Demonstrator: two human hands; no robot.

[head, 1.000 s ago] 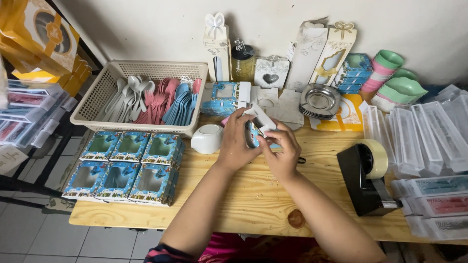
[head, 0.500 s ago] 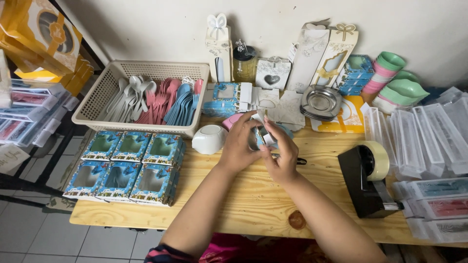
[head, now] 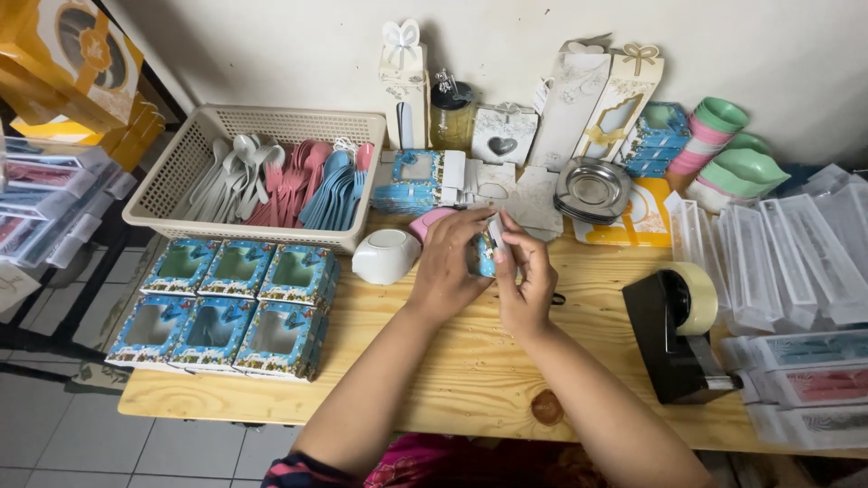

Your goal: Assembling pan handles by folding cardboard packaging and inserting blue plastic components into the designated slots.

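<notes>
Both hands meet over the middle of the wooden table (head: 452, 361). My left hand (head: 449, 264) and my right hand (head: 526, 276) together grip a small blue and white cardboard box (head: 486, 248), mostly hidden between the fingers. A white flap of the box sticks up by my right thumb. A pink bowl (head: 427, 223) and a white bowl (head: 386, 255) sit just left of my left hand. A stack of flat blue box blanks (head: 418, 181) lies behind the hands.
Several finished blue window boxes (head: 231, 305) stand at the left front. A beige basket (head: 194, 155) holds plastic spoons. A black tape dispenser (head: 674, 334) stands at right, beside clear packets (head: 796, 262). Tall gift boxes, metal dishes (head: 592, 188) and stacked bowls (head: 723, 149) line the wall.
The hands have closed tighter around the small box and turned it; the white flap that stuck out a second ago is now folded in closer.
</notes>
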